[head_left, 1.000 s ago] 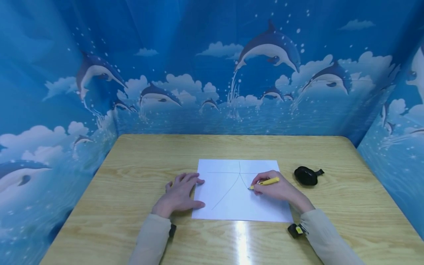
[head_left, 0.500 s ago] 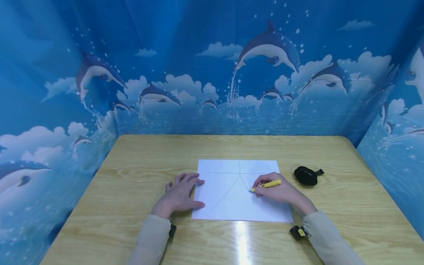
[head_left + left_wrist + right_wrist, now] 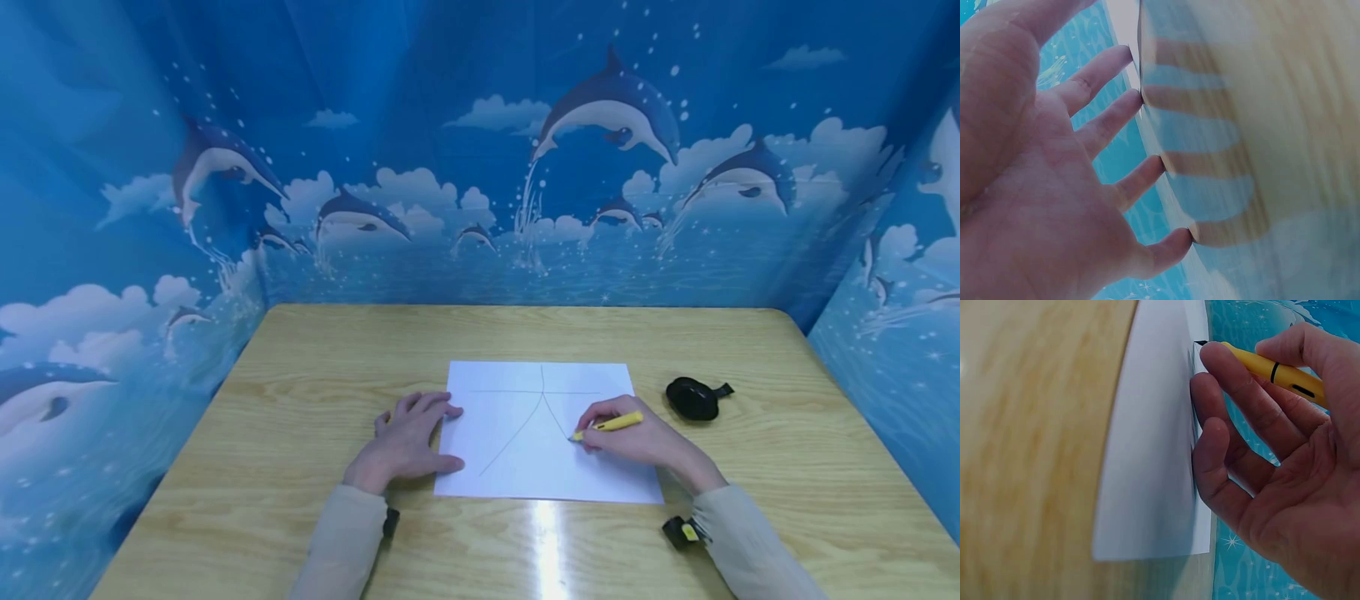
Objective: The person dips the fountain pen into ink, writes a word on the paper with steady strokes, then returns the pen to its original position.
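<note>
A sheet of white paper [image 3: 510, 479] lies on the wooden table, marked with thin lines: one across, a short upright one, and two slanting down from where they cross. My right hand [image 3: 637, 433] pinches a yellow pen [image 3: 621, 422], whose dark nib meets the paper at the lower end of the right slanting line. In the right wrist view the pen [image 3: 1300, 384] sits between thumb and forefinger, the other fingers curled near the sheet. My left hand [image 3: 408, 442] rests with fingers spread at the paper's left edge, thumb and forefinger over it; its fingertips touch the surface in the left wrist view.
A small black dish-like object [image 3: 693, 398] with a short stub stands on the table [image 3: 300, 350] right of the paper. Blue dolphin-print curtains [image 3: 450, 125] surround the table at the back and sides. Small black devices are strapped at both wrists.
My right hand has moved a little down and to the right with the pen, and the right slanting line has grown longer. The left hand has stayed in place.
</note>
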Available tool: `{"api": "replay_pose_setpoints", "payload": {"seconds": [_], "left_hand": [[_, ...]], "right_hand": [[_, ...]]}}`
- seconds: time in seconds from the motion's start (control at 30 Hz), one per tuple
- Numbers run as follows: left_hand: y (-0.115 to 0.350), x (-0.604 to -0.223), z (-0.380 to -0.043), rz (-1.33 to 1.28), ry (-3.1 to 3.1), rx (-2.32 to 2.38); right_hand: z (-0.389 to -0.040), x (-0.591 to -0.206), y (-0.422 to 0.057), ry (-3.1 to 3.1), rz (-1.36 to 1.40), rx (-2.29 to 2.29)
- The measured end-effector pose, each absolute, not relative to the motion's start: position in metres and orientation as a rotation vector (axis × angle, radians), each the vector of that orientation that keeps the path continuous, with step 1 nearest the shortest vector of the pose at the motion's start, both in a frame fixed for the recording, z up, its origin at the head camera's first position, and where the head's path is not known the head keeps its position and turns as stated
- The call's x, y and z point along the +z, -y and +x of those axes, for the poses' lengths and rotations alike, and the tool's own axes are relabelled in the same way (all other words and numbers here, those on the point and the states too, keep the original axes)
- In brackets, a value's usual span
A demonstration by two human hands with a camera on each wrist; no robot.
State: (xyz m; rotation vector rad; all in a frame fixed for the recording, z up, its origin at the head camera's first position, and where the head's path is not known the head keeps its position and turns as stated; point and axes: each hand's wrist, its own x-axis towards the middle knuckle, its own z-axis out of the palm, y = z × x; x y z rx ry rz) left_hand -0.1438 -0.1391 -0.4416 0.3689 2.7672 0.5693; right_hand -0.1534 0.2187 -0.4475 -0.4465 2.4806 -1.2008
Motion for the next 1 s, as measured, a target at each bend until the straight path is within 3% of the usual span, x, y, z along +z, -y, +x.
{"api": "replay_pose_setpoints", "payload": {"seconds": [1.0], "left_hand": [[0.139, -0.441, -0.144, 0.361, -2.760, 0.566]], "right_hand": [[-0.138, -0.444, -0.230, -2.459, -0.448, -1.153]]}}
